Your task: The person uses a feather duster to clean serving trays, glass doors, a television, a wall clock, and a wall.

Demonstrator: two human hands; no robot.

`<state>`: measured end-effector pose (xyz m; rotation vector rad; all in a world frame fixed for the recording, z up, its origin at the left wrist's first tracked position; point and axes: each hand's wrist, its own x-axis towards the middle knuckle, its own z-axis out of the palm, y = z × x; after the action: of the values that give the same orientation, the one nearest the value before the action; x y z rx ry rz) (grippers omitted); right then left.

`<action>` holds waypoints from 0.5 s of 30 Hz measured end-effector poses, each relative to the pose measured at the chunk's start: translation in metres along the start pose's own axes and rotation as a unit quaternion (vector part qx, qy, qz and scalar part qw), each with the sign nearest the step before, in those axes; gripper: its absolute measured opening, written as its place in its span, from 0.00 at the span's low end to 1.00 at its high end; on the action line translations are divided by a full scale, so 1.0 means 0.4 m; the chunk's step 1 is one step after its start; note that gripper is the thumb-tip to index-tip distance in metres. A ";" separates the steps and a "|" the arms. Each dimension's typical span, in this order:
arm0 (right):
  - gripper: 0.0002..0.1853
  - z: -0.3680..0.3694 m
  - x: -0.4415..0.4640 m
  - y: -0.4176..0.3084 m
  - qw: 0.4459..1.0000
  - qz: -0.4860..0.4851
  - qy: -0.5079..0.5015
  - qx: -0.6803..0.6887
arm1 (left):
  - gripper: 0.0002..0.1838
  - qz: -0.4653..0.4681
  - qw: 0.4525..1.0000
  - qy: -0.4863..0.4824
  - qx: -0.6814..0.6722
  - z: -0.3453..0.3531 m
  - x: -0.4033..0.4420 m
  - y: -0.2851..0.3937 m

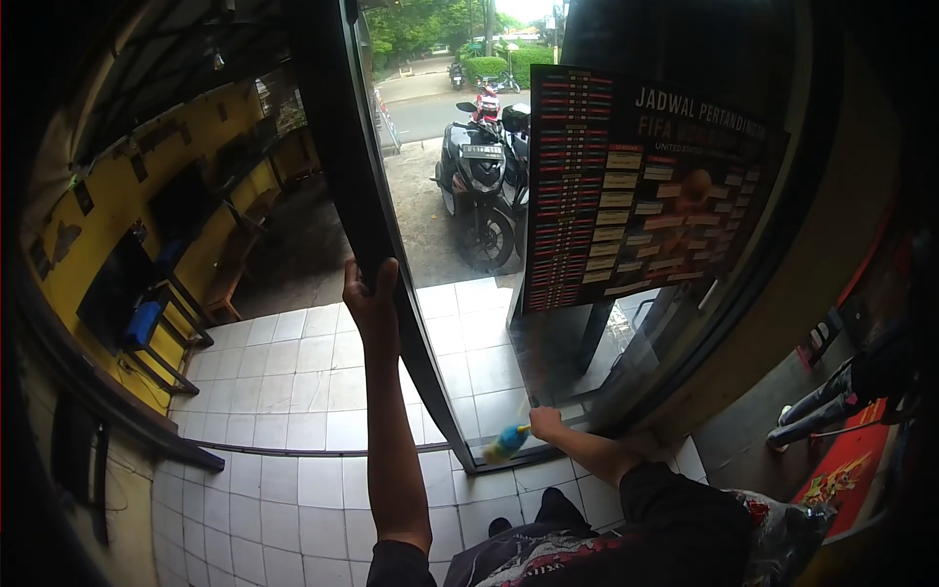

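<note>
Head view: The left hand [375, 305] is contacting the dark door frame [360, 186] near the centre of the frame, its forearm rising from the lower edge. The thumb and a finger are pointing upward and standing apart, with a dark gap showing between them. The remaining fingers are not showing clearly; whether this hand is clamping the door frame or only bearing on it cannot be told.

The right hand [545, 424] is closing in a fist at lower centre, right of the left hand. Its fingers are curling fully around the grip end of a blue-and-yellow duster [506, 443]. The duster head is projecting beyond the fist toward the lower left, so it is lying outside the fingers, just beside the foot of the door frame. The head is appearing blurred; contact with the glass [548, 362] cannot be confirmed.

A dark printed poster [655, 201] is hanging at upper right, above the right hand. A motorcycle [477, 176] is standing at upper centre, beyond the doorway. White floor tiles [279, 367] are extending across the lower left and centre.
</note>
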<state>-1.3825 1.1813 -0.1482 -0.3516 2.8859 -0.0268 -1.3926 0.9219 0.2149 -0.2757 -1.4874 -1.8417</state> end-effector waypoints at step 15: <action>0.06 0.053 0.022 0.116 0.984 0.044 0.027 -0.169 | 0.18 -0.007 1.000 0.000 -0.018 -0.006 0.005 -0.014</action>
<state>-1.3967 1.2244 -0.1730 -0.2834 2.9517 0.4817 -1.3971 0.9194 0.2111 -0.2840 -1.4613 -1.8801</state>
